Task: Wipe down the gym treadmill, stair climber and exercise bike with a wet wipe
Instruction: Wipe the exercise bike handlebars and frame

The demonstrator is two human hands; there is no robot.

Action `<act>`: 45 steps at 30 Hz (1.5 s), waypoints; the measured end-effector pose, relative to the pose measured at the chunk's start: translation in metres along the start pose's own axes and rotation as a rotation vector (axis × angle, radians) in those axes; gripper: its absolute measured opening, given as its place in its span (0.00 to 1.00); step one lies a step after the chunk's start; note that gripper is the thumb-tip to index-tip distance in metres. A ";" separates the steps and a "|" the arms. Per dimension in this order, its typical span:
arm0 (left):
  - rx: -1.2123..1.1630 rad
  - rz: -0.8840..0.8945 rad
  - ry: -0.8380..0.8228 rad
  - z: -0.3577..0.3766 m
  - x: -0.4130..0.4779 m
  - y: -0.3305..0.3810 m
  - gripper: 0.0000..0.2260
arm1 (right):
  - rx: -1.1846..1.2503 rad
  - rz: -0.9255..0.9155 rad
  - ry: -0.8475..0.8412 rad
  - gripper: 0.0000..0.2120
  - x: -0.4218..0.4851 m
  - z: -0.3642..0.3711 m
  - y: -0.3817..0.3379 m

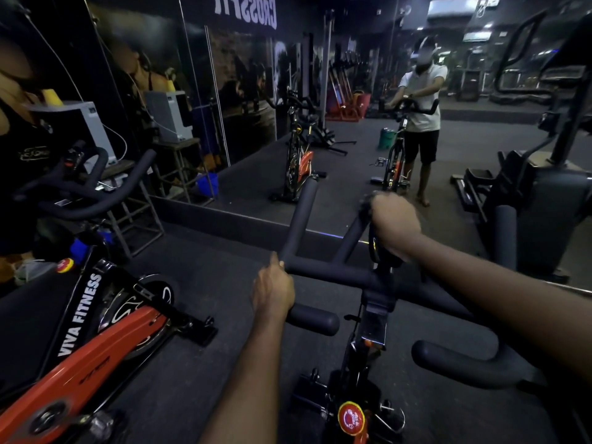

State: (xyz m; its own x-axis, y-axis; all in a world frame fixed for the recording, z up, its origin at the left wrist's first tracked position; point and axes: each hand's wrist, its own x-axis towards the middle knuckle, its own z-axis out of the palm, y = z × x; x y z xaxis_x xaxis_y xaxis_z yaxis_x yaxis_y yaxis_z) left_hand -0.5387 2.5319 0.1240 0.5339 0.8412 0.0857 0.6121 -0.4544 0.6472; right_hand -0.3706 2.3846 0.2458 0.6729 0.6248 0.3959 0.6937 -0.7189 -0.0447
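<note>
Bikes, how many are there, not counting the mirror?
2: the near bike straight ahead, and the left bike beside it. The mirror shows both again; others may be hidden.

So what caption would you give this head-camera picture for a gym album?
Facing a gym mirror, left hand and right hand grip the exercise bike's handlebar; a second orange bike stands alongside.

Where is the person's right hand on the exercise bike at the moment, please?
In the head view, right of centre: the right hand grips the far end of the right forward prong of the handlebar, up and beyond the left hand.
</note>
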 end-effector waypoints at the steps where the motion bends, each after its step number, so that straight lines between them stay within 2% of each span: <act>1: 0.004 0.001 0.001 0.000 0.000 0.000 0.21 | 0.031 -0.111 -0.009 0.16 -0.011 0.011 -0.010; 4: 0.011 -0.007 -0.006 -0.001 0.000 0.001 0.20 | 0.049 -0.427 -0.126 0.20 -0.048 0.047 -0.039; 6: 0.019 -0.011 -0.011 -0.002 -0.001 0.002 0.20 | 0.064 -0.510 -0.166 0.23 -0.064 0.063 -0.041; 9: 0.020 -0.009 -0.009 -0.004 -0.003 0.003 0.20 | 0.216 -0.438 -0.186 0.30 -0.080 0.064 -0.025; 13: 0.012 -0.025 -0.027 -0.006 -0.005 0.004 0.21 | 0.185 -0.399 -0.214 0.34 -0.104 0.051 0.007; 18: 0.072 -0.021 -0.020 -0.009 -0.008 0.009 0.20 | 0.205 -0.224 -0.180 0.26 -0.119 0.040 0.004; 23: 0.169 -0.018 -0.011 -0.007 -0.008 0.012 0.20 | 0.254 -0.240 -0.177 0.20 -0.132 0.033 -0.008; 26: 0.239 0.006 0.015 -0.002 -0.009 0.019 0.24 | 0.202 -0.189 -0.284 0.17 -0.157 0.030 -0.006; 28: 0.250 0.095 0.069 0.004 -0.011 0.023 0.27 | 0.150 -0.167 -0.362 0.13 -0.174 0.030 -0.009; 29: 0.236 0.158 0.089 0.008 -0.011 0.025 0.27 | 0.169 -0.146 -0.349 0.11 -0.178 0.029 -0.009; 32: 0.117 0.325 0.121 0.014 -0.006 0.038 0.24 | 0.452 0.043 -0.124 0.05 -0.168 0.021 -0.004; 35: -0.046 0.422 -0.025 0.021 -0.003 0.056 0.16 | 0.721 0.136 0.323 0.16 -0.134 0.002 0.005; 37: 0.015 0.446 -0.134 0.029 -0.004 0.061 0.16 | 0.732 0.109 0.567 0.22 -0.108 -0.010 0.011; 39: 0.131 0.446 -0.187 0.035 -0.003 0.061 0.19 | 0.674 0.078 0.639 0.24 -0.086 -0.013 0.019; 41: 0.147 0.442 -0.197 0.037 0.000 0.060 0.20 | 0.600 0.010 0.471 0.26 -0.081 -0.006 0.022; 43: 0.151 0.451 -0.182 0.038 0.002 0.058 0.19 | 0.459 -0.173 0.200 0.28 -0.094 0.016 0.020; 45: 0.174 0.461 -0.167 0.040 0.003 0.058 0.19 | 0.220 -0.373 0.016 0.30 -0.112 0.040 0.021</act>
State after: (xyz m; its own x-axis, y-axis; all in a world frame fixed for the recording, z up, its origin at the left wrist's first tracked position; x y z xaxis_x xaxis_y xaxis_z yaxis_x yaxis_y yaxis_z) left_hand -0.4786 2.4964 0.1316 0.8480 0.4903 0.2013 0.3714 -0.8206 0.4343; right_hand -0.4216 2.3115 0.1641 0.3630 0.8236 0.4358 0.9280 -0.3617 -0.0895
